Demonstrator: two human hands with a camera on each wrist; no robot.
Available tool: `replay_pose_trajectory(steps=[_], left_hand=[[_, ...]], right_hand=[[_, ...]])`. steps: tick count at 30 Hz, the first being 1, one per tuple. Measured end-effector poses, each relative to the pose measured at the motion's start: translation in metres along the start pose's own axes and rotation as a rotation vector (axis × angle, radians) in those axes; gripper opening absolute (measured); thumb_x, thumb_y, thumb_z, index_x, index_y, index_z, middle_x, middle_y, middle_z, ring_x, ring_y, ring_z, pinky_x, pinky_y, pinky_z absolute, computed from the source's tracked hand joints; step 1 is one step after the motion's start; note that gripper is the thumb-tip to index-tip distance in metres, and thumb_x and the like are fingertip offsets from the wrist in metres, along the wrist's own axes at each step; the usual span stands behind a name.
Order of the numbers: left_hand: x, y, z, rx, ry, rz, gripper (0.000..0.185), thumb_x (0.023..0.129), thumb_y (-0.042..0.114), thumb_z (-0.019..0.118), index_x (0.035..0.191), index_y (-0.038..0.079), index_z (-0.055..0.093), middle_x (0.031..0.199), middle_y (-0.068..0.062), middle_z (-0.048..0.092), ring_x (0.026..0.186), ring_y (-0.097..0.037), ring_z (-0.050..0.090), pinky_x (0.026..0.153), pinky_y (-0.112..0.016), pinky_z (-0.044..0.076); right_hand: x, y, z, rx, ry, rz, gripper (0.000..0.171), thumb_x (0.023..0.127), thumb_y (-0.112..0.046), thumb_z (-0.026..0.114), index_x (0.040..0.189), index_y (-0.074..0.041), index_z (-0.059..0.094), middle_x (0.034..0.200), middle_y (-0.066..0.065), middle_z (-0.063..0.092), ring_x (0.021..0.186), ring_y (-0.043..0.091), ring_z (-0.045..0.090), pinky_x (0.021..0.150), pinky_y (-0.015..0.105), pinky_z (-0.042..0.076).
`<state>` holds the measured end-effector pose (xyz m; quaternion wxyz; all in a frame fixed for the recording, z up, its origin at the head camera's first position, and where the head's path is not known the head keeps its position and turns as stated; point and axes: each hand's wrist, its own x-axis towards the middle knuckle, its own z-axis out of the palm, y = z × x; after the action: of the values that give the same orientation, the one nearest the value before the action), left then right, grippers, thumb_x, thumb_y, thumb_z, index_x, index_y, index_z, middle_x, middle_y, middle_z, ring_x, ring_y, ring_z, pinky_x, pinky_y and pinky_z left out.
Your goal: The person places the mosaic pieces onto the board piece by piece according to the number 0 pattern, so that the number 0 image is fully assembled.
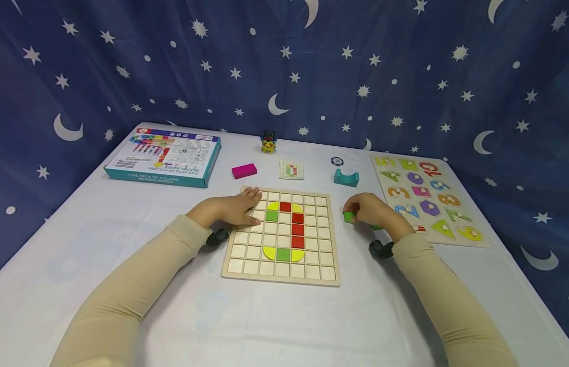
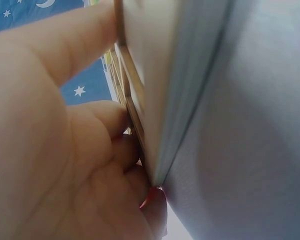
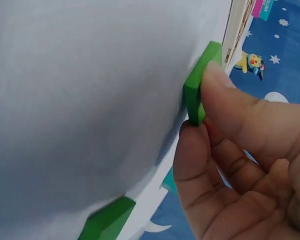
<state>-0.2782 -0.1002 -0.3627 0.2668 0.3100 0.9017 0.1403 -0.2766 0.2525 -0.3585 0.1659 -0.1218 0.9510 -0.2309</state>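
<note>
A wooden grid board (image 1: 240,267) lies on the table, with red squares (image 1: 298,229), green squares (image 1: 282,254) and yellow quarter-round tiles (image 1: 269,253) set in its cells. My left hand (image 1: 236,208) rests on the board's left edge, fingers spread over the frame and cells. Right of the board, my right hand (image 1: 369,209) pinches a green square tile (image 3: 197,90) between thumb and fingers, close over the table. Another green tile (image 3: 110,220) lies on the cloth near that hand, partly covered by it in the head view.
Behind the board are a magenta block (image 1: 244,171), a small pattern card (image 1: 291,171), a teal arch block (image 1: 346,177), a round chip (image 1: 336,161) and a small figure (image 1: 268,141). A flat box (image 1: 165,155) lies back left; a number puzzle board (image 1: 472,224) is at right.
</note>
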Motion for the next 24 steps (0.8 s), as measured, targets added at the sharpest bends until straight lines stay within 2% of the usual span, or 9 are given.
replay_pose_trajectory(steps=[8,12,19,24], left_hand=[[0.0,-0.001,0.001,0.002,0.006,0.002,0.08,0.094,0.038,0.049,0.146,-0.003,0.004,0.153,-0.019,-0.007,0.14,-0.036,-0.013,0.114,-0.05,0.001],[0.001,-0.002,0.002,-0.009,0.01,0.0,0.079,0.094,0.036,0.05,0.146,-0.003,0.005,0.153,-0.018,-0.007,0.14,-0.036,-0.013,0.114,-0.049,0.001],[0.002,-0.001,0.001,-0.005,0.011,0.0,0.078,0.094,0.037,0.049,0.146,-0.002,0.005,0.154,-0.018,-0.007,0.14,-0.036,-0.013,0.114,-0.05,0.001],[0.001,-0.001,0.0,-0.007,0.007,0.005,0.078,0.094,0.035,0.05,0.146,-0.003,0.005,0.153,-0.019,-0.007,0.14,-0.036,-0.013,0.114,-0.05,0.001]], right_hand=[[-0.002,-0.004,-0.002,-0.019,0.04,-0.052,0.017,0.071,0.001,0.075,0.085,-0.003,0.066,0.079,0.006,0.061,0.074,0.018,0.052,0.065,0.026,0.045],[-0.005,-0.008,-0.006,-0.026,0.039,-0.058,0.012,0.073,-0.001,0.074,0.082,-0.004,0.068,0.075,0.004,0.062,0.07,0.016,0.052,0.062,0.025,0.045],[-0.003,-0.021,-0.01,0.002,0.046,-0.074,0.007,0.079,-0.003,0.069,0.085,-0.005,0.07,0.076,0.004,0.064,0.069,0.015,0.054,0.063,0.026,0.046],[0.007,-0.043,-0.006,0.043,0.038,-0.103,0.008,0.08,-0.004,0.069,0.088,-0.005,0.07,0.078,0.005,0.064,0.071,0.016,0.055,0.065,0.027,0.047]])
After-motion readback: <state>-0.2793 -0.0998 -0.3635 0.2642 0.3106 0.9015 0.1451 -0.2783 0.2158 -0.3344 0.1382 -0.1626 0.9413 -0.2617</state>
